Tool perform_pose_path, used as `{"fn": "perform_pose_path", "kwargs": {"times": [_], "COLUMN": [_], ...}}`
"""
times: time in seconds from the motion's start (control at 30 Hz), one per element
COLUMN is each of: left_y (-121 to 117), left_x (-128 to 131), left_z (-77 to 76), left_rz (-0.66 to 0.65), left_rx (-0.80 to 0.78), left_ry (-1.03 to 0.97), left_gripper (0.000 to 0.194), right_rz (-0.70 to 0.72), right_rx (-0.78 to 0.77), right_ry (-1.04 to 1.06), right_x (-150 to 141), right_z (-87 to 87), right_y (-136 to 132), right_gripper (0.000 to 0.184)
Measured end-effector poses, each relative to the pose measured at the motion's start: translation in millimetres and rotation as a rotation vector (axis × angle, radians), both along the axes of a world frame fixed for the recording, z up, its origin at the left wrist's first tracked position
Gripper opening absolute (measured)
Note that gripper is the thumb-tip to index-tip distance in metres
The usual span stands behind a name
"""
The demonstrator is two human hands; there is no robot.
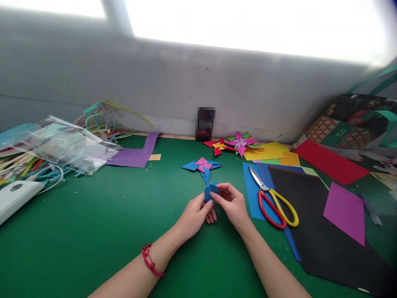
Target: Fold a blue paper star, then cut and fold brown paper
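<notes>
Both hands meet over the green table point(93, 223), pinching a small folded piece of blue paper point(211, 190). My left hand point(197, 213) grips its lower left side, with a red bracelet on that wrist. My right hand point(231, 203) holds its right side, fingers curled around the fold. Just behind the blue piece lies a finished blue and pink paper pinwheel point(203, 165).
Scissors point(274, 200) with red and yellow handles lie on blue and black sheets to the right. A purple square point(345, 211), a red sheet point(330, 163) and more folded pinwheels point(238, 144) sit further back. A clear plastic bag point(65, 145) and coloured strips are at the left.
</notes>
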State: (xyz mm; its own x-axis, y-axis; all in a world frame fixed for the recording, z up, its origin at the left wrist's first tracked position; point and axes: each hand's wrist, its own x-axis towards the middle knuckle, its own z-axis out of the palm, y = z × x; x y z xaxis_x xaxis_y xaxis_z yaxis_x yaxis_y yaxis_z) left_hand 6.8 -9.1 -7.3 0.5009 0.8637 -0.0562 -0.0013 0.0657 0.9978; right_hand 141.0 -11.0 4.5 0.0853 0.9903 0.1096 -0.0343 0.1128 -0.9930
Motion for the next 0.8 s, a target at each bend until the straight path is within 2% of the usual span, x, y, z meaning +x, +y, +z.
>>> {"fn": "perform_pose_path", "kwargs": {"times": [0.8], "left_y": [2.1], "left_x": [-0.1], "left_z": [-2.7], "left_rz": [-0.006], "left_rx": [-0.027], "left_ry": [-0.027], "left_gripper": [0.025], "right_rz": [0.018], "right_rx": [-0.001], "right_ry": [0.015], "right_x": [-0.7], "right_z": [-1.0], "right_y": [0.8], "right_gripper": [0.023]}}
